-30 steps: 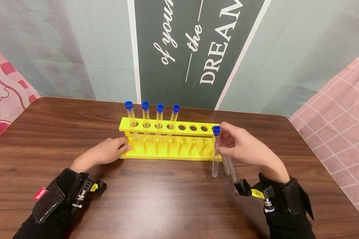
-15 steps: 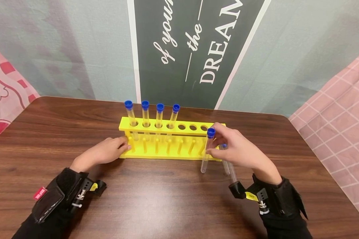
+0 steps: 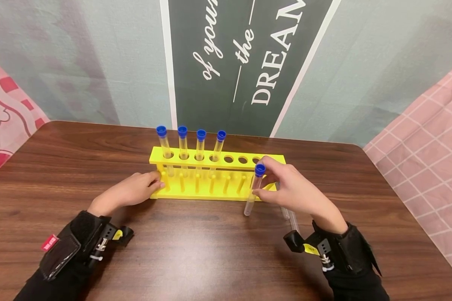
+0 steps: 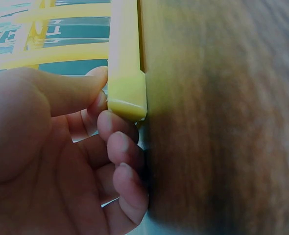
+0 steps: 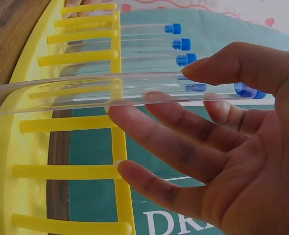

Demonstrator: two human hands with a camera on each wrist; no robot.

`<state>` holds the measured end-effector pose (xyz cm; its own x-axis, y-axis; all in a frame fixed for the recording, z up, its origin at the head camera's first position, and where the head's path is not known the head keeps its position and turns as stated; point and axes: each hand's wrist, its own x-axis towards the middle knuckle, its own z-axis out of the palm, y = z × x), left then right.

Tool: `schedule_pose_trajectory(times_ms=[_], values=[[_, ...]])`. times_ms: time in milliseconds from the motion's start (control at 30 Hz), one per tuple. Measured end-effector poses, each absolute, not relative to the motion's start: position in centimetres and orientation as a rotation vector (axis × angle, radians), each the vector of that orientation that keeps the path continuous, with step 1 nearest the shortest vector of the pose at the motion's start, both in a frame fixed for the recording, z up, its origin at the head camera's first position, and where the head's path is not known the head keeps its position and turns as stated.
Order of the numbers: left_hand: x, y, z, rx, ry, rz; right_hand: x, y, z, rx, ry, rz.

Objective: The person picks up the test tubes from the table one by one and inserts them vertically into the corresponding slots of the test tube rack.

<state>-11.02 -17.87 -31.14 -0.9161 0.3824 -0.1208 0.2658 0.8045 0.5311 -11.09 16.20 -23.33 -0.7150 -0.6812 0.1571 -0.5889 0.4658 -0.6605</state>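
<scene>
A yellow test tube rack (image 3: pixel 196 195) stands on the table; several blue-capped test tubes (image 3: pixel 200 144) fill the holes on its left side. At the rack's left end, my left hand (image 3: pixel 132 191) pinches the base between thumb and fingers, as the left wrist view shows of the rack's end (image 4: pixel 127 88). My right hand (image 3: pixel 291 190) holds a clear test tube (image 3: pixel 252 194) by its upper part, blue cap up and slightly tilted, in front of the rack's right half. In the right wrist view, this tube (image 5: pixel 61 93) crosses before the rack's pegs, between thumb and fingers.
More clear tubes (image 3: pixel 294 221) lie on the table by the rack's right end, partly hidden by my right hand and wrist. Free holes (image 3: pixel 242 160) show in the rack's right part. A cloth backdrop (image 3: pixel 135 62) with lettering hangs behind the brown table (image 3: pixel 196 259).
My right hand has moved left along the front of the rack with the test tube, which now tilts more. The left hand has kept its place on the rack.
</scene>
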Motion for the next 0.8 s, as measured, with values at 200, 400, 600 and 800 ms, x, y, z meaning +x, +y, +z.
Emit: schedule_pose_trajectory(times_ms=[200, 400, 600, 800], values=[[-11.09, -17.97, -31.24, 0.505, 2.763, 0.766, -10.98, 16.08, -23.36, -1.135, 2.552, -1.11], [-11.1, -17.95, -31.22, 0.512, 2.761, 0.77, -11.02, 15.98, -23.46, -1.179, 2.536, -1.115], [-11.11, -17.91, -31.2, 0.505, 2.762, 0.772, -11.13, 15.9, -23.66, -1.245, 2.551, -1.069], [-11.1, -17.91, -31.2, 0.504, 2.763, 0.774, -11.29, 15.79, -24.11, -1.295, 2.49, -1.093]])
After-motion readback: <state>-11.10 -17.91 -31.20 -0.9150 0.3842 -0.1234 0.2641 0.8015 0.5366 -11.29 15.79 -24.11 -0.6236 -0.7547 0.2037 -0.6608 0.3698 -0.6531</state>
